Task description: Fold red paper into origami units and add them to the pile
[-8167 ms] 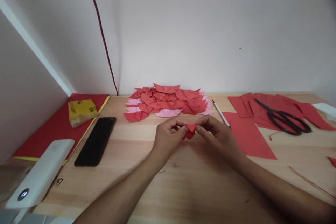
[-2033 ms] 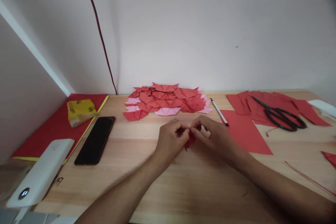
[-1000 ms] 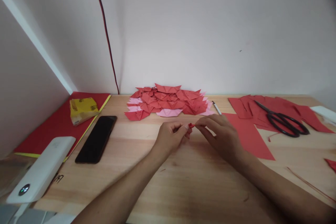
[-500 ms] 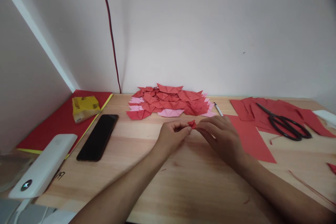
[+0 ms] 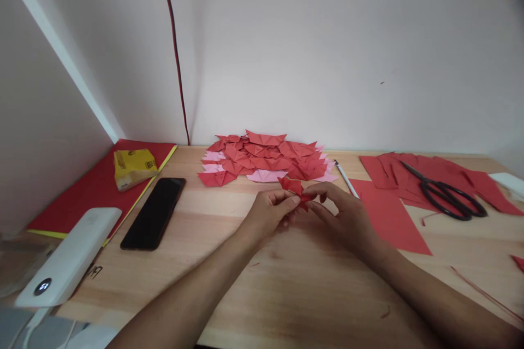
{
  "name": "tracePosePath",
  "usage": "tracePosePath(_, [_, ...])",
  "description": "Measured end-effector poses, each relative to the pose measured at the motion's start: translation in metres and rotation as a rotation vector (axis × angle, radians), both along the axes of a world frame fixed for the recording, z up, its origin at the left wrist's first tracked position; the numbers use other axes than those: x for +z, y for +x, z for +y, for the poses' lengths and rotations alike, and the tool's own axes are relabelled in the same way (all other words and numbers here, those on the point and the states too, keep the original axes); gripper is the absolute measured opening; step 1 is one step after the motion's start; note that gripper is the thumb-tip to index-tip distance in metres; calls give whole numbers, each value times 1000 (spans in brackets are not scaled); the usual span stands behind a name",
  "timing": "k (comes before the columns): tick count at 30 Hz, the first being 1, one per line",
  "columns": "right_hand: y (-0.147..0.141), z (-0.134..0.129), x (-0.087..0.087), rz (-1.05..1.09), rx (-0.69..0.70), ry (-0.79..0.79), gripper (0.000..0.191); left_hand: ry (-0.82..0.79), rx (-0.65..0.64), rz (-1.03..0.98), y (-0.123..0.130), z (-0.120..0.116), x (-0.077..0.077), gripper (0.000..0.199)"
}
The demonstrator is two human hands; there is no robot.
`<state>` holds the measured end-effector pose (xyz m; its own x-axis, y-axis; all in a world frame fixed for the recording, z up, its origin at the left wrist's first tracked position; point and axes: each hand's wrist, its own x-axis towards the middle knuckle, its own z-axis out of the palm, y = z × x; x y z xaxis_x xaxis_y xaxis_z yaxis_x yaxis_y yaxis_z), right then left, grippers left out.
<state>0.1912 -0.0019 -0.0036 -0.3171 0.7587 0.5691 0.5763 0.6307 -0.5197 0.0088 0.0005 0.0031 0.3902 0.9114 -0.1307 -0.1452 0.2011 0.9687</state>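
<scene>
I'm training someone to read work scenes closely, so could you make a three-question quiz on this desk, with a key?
1. What are the left hand and the right hand both handling?
2. True or false: the scissors lie at least partly over red paper pieces.
3. Which of these lies on the red sheet with a yellow edge?
A) the scissors
B) the white pen
C) the yellow packet

Key:
1. A small folded piece of red paper.
2. True.
3. C.
</scene>
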Motion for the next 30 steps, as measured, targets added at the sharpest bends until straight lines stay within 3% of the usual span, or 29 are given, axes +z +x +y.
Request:
tracePosePath(5, [-1,-1,4,-32,-15,66,9,156,-23,146,0,0,-1,32])
tracePosePath(10, [-1,-3,5,-68,25,137,9,253,70,331,2,-4,2,34])
tracePosePath(18, [-5,-4,7,-107,75,179,8,283,116,346,2,-4,3,32])
tracePosePath(30, [-6,-7,6,-119,103,138,9,-84,232,-36,1,-2,5,22])
